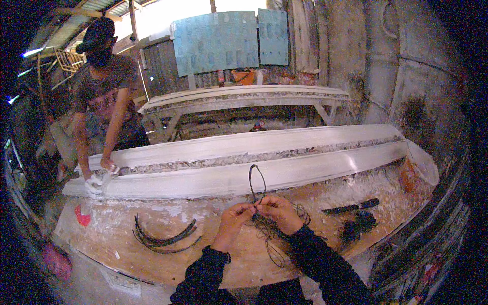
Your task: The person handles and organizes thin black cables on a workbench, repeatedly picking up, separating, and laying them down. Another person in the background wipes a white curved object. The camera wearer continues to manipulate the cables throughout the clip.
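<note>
My left hand (234,221) and my right hand (281,213) meet above the front of the wooden table, fingertips pinched together. Between them is a dark cord (250,179), its loop standing up above my fingers. A tangle of thin dark cord (276,235) hangs below and beside my right hand. To the right lies a knife (351,206) with a dark blade and handle. Just below it sits a dark, bushy clump (358,225) whose kind I cannot make out. On the left, several curved dark strips (165,241) rest on the wood.
Two long white-coated pieces (264,140) run across the plywood table (188,267). At far left, a co-worker (109,96) bends over them, hands on their surface. A red scrap (82,216) lies nearby. Behind stands another bench (229,100), with an orange container (243,77) beyond it.
</note>
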A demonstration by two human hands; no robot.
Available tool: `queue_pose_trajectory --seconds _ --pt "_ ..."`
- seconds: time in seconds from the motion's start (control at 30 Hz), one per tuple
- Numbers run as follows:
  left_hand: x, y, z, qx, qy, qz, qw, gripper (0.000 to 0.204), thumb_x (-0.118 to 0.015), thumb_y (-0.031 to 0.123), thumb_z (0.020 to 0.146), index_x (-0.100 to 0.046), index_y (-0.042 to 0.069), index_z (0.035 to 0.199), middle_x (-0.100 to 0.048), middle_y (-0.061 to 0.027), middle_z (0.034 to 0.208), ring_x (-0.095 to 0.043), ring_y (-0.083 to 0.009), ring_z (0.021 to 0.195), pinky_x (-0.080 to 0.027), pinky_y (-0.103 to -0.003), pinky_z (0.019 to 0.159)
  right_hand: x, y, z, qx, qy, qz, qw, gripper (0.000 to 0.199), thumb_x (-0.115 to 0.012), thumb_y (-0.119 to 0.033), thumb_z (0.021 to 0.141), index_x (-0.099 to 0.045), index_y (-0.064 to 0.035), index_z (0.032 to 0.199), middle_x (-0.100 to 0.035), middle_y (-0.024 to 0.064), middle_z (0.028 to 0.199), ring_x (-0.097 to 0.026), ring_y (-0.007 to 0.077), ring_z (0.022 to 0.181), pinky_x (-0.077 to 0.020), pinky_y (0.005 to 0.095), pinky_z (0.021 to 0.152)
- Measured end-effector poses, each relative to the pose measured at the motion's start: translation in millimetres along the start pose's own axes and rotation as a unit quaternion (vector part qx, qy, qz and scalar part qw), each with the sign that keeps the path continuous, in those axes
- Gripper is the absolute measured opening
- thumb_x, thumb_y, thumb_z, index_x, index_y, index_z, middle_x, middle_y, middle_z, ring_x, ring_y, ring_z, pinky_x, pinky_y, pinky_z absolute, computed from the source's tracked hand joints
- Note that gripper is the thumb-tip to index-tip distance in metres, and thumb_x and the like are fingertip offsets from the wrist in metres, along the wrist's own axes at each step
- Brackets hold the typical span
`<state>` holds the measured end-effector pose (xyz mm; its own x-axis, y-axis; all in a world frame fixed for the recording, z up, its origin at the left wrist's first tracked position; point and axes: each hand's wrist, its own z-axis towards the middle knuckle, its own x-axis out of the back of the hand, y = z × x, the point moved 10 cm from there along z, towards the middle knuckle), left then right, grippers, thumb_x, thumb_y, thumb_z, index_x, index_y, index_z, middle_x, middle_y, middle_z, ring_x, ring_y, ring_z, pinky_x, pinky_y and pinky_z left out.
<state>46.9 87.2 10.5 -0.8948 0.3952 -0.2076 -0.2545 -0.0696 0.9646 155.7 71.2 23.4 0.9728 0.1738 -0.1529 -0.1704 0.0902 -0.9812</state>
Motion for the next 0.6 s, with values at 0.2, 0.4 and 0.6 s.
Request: queue_pose_trajectory --seconds 0.2,0.4,0.6 --pt "-2.4 8.6 -3.4 -0.001 0.004 0.023 1.0 0.023 -0.061 0.015 0.079 -0.061 0.0 0.097 -0.062 -0.003 0.088 -0.055 -0.0094 0.079 -0.043 -0.022 0.073 3.9 -1.5 2.5 0.026 0.01 -0.062 0.998 0.008 -0.061 -0.012 0.077 -0.055 -0.0066 0.075 -0.058 0.0012 0.083 -0.051 0.0076 0.074 -0.0402 0.0217 0.068" --pt "0.5 -0.6 -4.4 0.037 0.006 0.028 0.999 0.023 -0.063 0.016 0.078 -0.062 0.001 0.095 -0.062 -0.0036 0.088 -0.056 -0.0101 0.079 -0.043 -0.022 0.072 6.5 -1.3 4.2 0.048 0.022 -0.057 0.997 0.006 -0.06 -0.007 0.077 -0.055 -0.0056 0.074 -0.058 0.0012 0.079 -0.052 0.0081 0.072 -0.0416 0.0217 0.067" --pt "-0.2 14.4 -3.9 -0.041 0.022 0.134 0.99 0.022 -0.064 0.017 0.077 -0.063 0.003 0.093 -0.062 -0.0049 0.086 -0.056 -0.0112 0.078 -0.043 -0.023 0.071 11.3 0.6 6.5 0.06 0.046 -0.13 0.989 0.005 -0.06 -0.006 0.077 -0.055 -0.0054 0.074 -0.058 0.0005 0.076 -0.052 0.0076 0.071 -0.0418 0.021 0.067"
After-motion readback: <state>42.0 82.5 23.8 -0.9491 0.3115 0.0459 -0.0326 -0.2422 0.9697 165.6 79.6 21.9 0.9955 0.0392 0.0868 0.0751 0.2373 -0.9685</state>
